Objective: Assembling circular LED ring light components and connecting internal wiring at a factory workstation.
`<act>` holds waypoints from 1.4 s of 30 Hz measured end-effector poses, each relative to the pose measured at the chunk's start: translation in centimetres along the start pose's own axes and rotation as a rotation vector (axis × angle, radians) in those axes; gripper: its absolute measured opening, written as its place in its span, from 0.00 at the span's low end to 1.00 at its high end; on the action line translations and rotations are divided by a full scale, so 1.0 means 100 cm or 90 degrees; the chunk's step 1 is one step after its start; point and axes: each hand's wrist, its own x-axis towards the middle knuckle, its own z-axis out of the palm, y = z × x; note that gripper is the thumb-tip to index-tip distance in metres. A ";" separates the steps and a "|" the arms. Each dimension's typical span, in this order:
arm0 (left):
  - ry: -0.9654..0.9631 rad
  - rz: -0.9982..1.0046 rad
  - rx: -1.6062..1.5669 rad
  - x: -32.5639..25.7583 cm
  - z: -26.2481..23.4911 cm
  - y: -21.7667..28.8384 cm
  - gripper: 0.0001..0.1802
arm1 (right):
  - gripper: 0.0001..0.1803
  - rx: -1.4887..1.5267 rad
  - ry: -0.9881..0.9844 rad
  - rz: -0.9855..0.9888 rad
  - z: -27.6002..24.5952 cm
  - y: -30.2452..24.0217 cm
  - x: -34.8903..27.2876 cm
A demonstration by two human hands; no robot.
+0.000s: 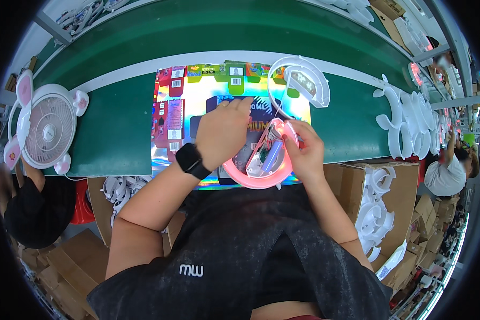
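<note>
A long table (117, 138) covered in dark green matting runs across the view, with a pale strip along its far side. On it lies a stack of glossy, rainbow-foil flat cardboard sheets (170, 114) printed with small panels. The left hand (221, 133), a black smartwatch (191, 160) on its wrist, rests palm-down on these sheets, fingers stretched and loose, gripping nothing. The right hand (304, 149) pinches the rim of a pink, horseshoe-shaped plastic shell (258, 165), its grip closed on the right arm of that shell; the shell sits at the near table edge, over the sheets, with a small circuit part showing inside. A white horseshoe-shaped plastic shell (304, 80) lies just beyond, at the far right corner of the sheets. A small white desk fan with pink ears (45, 130) stands well to the left. More white shells (416, 125) are lined up on the right. Below the table, brown cardboard boxes (373, 208) hold further white parts. Other people sit at both sides.
</note>
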 end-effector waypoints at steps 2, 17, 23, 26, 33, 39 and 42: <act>-0.094 -0.018 0.089 0.008 -0.006 0.009 0.20 | 0.11 -0.122 0.045 -0.017 0.002 -0.004 0.007; -0.136 -0.317 -0.451 -0.005 -0.019 0.001 0.34 | 0.16 0.103 -0.097 0.174 -0.017 0.000 0.015; -0.190 -0.351 -0.601 0.001 -0.014 -0.008 0.31 | 0.20 0.085 -0.124 0.153 -0.009 0.020 0.016; -0.186 -0.333 -0.608 0.002 -0.031 0.004 0.32 | 0.21 0.150 -0.072 0.118 -0.010 0.018 0.012; -0.123 -0.352 -0.897 -0.017 -0.013 0.024 0.32 | 0.23 0.372 0.112 0.206 -0.015 0.007 0.021; -0.046 -0.406 -0.982 -0.023 -0.010 0.016 0.30 | 0.22 0.430 -0.055 0.211 -0.025 0.010 0.010; -0.014 -0.233 -0.933 -0.031 -0.010 0.014 0.33 | 0.22 0.412 -0.029 0.099 -0.024 0.029 0.004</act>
